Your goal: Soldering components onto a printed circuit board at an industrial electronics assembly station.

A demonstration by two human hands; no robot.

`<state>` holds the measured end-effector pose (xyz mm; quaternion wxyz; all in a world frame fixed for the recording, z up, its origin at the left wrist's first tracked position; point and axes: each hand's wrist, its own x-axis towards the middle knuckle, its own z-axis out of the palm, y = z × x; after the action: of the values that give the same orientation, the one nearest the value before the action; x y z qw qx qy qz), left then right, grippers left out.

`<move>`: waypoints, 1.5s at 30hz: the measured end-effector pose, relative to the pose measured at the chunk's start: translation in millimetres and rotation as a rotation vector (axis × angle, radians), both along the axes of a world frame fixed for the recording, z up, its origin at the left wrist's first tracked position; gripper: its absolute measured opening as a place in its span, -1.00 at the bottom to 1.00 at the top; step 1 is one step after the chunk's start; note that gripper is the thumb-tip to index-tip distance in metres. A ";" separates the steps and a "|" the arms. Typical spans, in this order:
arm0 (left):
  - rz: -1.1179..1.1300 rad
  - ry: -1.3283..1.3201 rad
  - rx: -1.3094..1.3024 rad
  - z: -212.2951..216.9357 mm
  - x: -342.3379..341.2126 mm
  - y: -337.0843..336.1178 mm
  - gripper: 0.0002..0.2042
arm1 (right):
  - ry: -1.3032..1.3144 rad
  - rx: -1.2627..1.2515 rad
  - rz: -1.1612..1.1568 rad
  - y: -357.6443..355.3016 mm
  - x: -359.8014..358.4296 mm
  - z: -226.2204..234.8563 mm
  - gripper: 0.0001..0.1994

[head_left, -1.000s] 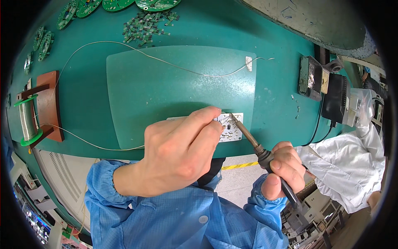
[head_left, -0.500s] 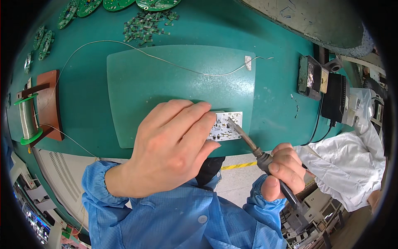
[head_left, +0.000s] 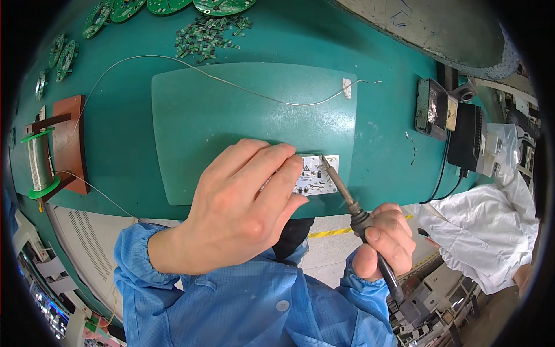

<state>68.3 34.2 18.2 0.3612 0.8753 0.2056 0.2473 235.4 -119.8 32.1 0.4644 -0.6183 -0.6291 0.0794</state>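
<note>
My left hand is closed on a small white circuit board at the near edge of a translucent green mat. Its fingers and palm hide the board's left part. Dark components and solder points show on the uncovered right part. In my right hand is a soldering iron, its handle gripped between thumb and fingers. The iron slants up and left, with its tip at the board's far edge. Whether the tip touches the board, I cannot tell.
A solder wire spool on a brown stand sits left; its wire arcs across the mat. Small green board pieces and round green boards lie far. A soldering iron stand and a person's white sleeve are right.
The soldering iron's tip has shifted to the board's far edge, and the iron stands steeper. My right hand has moved slightly left. My left hand stays on the board.
</note>
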 end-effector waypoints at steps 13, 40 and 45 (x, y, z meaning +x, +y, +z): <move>0.006 -0.013 0.012 -3.4 0.4 -1.3 -0.56 | 0.005 0.026 -0.014 2.1 -1.7 -1.9 -0.72; 0.029 0.140 0.288 27.1 -15.2 30.4 -0.62 | 0.137 0.233 -0.238 -40.8 21.1 -13.4 -0.71; -0.359 0.411 0.438 26.5 41.5 22.3 -0.82 | 0.154 0.276 -0.265 -54.1 32.3 -5.4 -0.68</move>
<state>109.9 56.6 44.7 0.1537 0.9857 0.0591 0.0366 267.6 -173.9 26.7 0.5979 -0.6181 -0.5098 -0.0224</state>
